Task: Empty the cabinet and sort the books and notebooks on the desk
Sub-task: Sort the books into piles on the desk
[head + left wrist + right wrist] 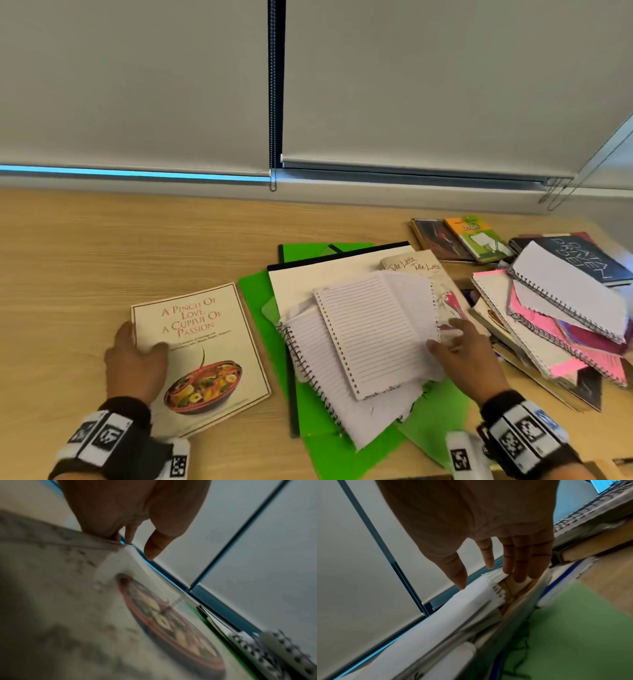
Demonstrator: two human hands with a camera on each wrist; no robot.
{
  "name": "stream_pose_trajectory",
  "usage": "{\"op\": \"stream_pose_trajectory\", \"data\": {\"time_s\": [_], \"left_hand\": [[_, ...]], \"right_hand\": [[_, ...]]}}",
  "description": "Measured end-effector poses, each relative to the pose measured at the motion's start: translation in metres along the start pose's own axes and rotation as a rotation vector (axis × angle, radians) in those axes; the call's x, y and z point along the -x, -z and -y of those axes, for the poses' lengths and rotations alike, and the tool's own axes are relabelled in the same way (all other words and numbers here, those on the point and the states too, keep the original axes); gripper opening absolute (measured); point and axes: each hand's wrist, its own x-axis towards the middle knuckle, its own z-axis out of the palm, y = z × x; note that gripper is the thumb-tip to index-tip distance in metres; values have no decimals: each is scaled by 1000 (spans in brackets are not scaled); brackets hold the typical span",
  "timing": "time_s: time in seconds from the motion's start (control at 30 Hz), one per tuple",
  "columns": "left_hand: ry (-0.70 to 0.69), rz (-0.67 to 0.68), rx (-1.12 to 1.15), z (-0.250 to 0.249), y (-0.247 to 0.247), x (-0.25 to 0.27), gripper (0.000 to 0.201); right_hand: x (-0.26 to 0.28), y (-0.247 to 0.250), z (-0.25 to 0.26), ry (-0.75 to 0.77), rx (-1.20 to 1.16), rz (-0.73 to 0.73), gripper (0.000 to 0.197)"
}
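Observation:
A cream cookbook (205, 346) with a bowl of food on its cover lies flat on the wooden desk (102, 246), left of centre. My left hand (144, 339) grips its left edge, fingers at the edge and thumb on the cover; the left wrist view shows the cookbook (154, 615) under the left hand (137, 545). An open lined notebook (373, 329) tops a loose pile on a green folder (260, 308). My right hand (445, 334) lies with straight fingers on the pile's right side, thumb on the lined page, fingertips (520, 577) on the illustrated book (418, 265) beneath.
A spiral notebook (308, 346) and a large white pad (298, 284) sit in the middle pile. A slanting heap of spiral notebooks and pink pages (565, 308) fills the right, a dark book (582, 260) on top. Two small books (472, 236) lie behind. Roller blinds with a bead chain (273, 102) back the desk.

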Motion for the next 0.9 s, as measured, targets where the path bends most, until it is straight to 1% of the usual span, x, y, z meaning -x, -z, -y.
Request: {"op": "stream_pose_trajectory", "data": {"time_s": [0.07,0.1,0.13,0.17,0.23,0.3,0.33,0.4,0.57,0.63,0.7,0.77,0.9], "left_hand": [[-83,-28,-186,-8,-6,9,65],[-146,0,-203,-15,-12,16,62],[-209,71,-163,-22,-19,24,55],[-257,170,-102,-29,-26,32,45],[-286,382,-23,-41,-42,45,28],[-277,552,-45,-50,-60,53,24],[-282,627,-84,-54,-68,57,26],[-300,715,-142,-60,-81,65,32],[-346,813,-141,-63,-95,73,29],[-353,860,-152,-62,-98,72,28],[-340,867,-156,-64,-95,69,31],[-297,823,-157,-68,-92,58,39],[-186,631,-112,-83,-92,26,50]], "right_hand": [[8,-3,-5,-27,-24,30,68],[12,-6,-6,-39,-66,49,74],[16,-11,-5,-48,-101,70,80],[19,-16,-5,-53,-130,80,83],[24,-25,-2,-51,-173,75,85],[26,-28,0,-41,-213,83,82],[26,-28,2,-36,-220,104,79],[28,-27,3,-21,-206,146,74],[38,-30,6,28,-135,215,60],[41,-31,7,22,-130,242,61],[42,-32,8,8,-137,256,63],[43,-32,9,-5,-152,253,65],[46,-33,6,-14,-140,226,64]]}}
